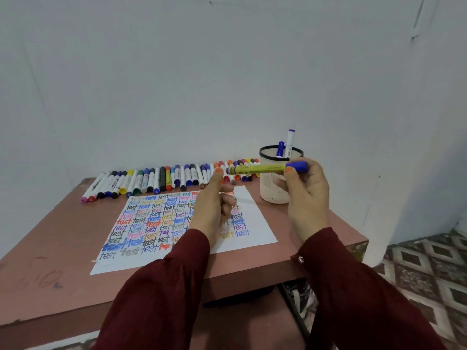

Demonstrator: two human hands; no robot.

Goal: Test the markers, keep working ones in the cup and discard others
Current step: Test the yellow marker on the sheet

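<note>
Yellow marker [257, 169] with a blue cap [299, 166] lies level in the air, and on my feed the right hand [307, 198] has it by the capped end: its thumb [288, 174] presses on the front of the barrel just beside the cap, and the other fingers curl round behind it. The free end of the barrel points away from those fingers toward the left hand [212, 205]. That hand is raised with its thumb [217, 173] standing up, the tip just beside the marker's end; I cannot tell whether they touch. Its other fingers [227, 198] are curled into the palm with nothing in them.

Right behind the right hand's fingers stands the mesh cup [270, 190], holding a blue marker [280, 149] and a white marker with a purple end [290, 142], both upright. Beyond the left thumb a long row of markers [161, 179] lies along the far edge of the table [50, 248]. Under both hands is a sheet of paper [257, 223] covered with the word "test" in many colours.
</note>
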